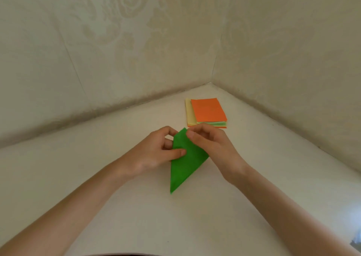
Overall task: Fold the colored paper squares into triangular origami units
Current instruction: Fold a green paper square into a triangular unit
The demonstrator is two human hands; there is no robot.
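Folded paper (185,164): solid bright green, plain, no print; paper stack (213,123): top sheet (208,110) vivid orange, plain; pale yellow sheet (189,113) showing at left beneath it; stack's near edge striped in thin layers, light green, pale yellow, orange at bottom; desk (117,207): off-white with cream cast, unpatterned; wall (117,31): cream-beige, faint tone-on-tone floral scroll pattern, lighter motif on slightly darker ground; dark grey line along seam where wall meets desk.
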